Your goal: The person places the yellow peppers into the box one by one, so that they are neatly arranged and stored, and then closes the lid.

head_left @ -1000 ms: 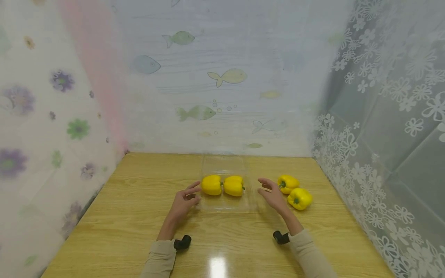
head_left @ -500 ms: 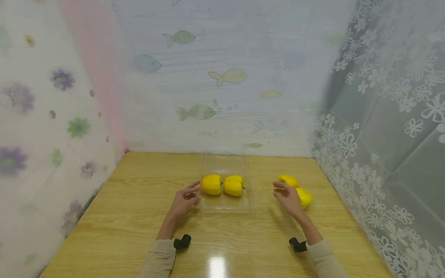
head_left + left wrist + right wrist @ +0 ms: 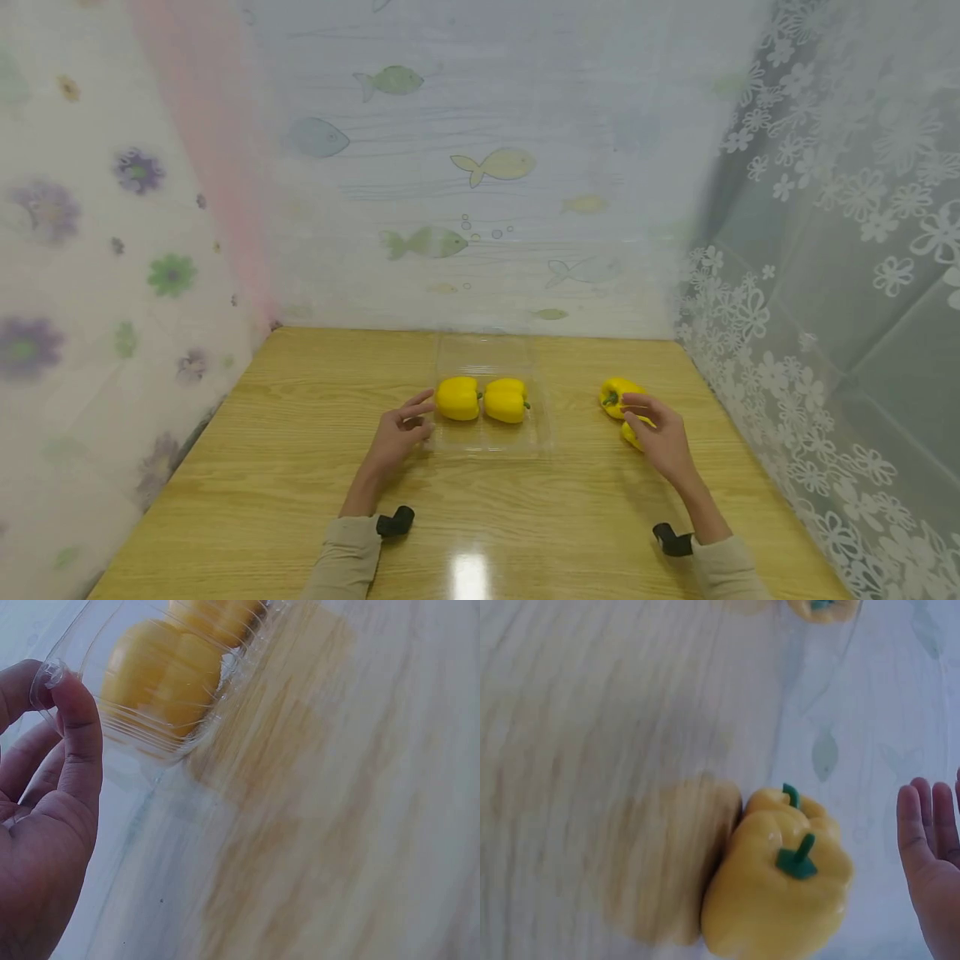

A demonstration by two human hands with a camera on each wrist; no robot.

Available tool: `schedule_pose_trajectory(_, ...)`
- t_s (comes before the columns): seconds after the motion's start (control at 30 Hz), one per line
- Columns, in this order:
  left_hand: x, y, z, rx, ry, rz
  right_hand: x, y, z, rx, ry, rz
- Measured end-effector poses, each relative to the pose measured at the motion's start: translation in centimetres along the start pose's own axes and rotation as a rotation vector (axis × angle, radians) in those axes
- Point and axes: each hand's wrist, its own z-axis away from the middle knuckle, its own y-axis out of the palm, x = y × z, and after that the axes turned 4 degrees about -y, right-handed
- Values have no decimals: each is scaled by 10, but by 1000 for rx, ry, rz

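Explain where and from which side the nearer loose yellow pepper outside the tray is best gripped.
Grip the nearer pepper round its broad body from above, fingers on opposite flanks, not by its thin green stem. It touches the second pepper behind it, so the front and outer sides look freest. The right hand hovers over it, open.

my left hand pinches a clear, glossy, ribbed plastic tray; beside the tray lie smooth, waxy peppers on glossy wood-grain tabletop.

Both forearms wear beige long sleeves, each cuff carrying a small black wrist camera.
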Motion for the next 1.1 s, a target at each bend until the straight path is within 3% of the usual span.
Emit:
schedule_pose_trajectory(0.27,2,-1,-1,6,-6,9,0,-14,-4,-127,61,145)
schedule_pose_trajectory(0.43,3,-1,0,8,-8,8,2,-17,-4,-157,135,277)
schedule_pose_trajectory(0.8,4,-2,-1,5,1,15,-2,-27,-5,-29,270,426)
schedule_pose_trajectory(1.1,5,-2,-1,8,6,0,-8,-30,-5,127,456,514)
